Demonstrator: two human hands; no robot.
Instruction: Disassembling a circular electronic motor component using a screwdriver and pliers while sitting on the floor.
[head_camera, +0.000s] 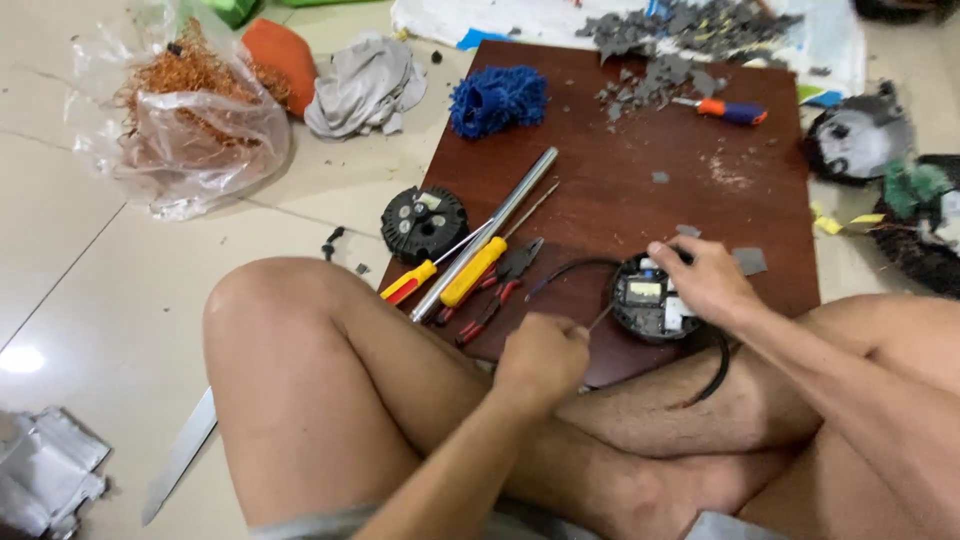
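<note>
Seated cross-legged, a person's left hand (540, 358) grips a thin screwdriver (598, 318) against a round black device (650, 300) steadied by the right hand (705, 280); pliers (500, 285) and screwdrivers (450, 275) lie alongside on the wooden board (650, 190).

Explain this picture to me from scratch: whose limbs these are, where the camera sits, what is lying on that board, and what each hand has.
There is no machine here. A person sits on a tiled floor, and the camera on their head looks down at their knees and hands.

The left hand holds a thin tool in a closed grip, its tip at a round black device. The right hand steadies that device, which lies open with a black cable running from it.

On the brown board lie a metal tube, a yellow-handled screwdriver, red-handled pliers, a blue fuzzy cloth and grey fragments. A plastic bag of copper wire sits on the floor.
</note>
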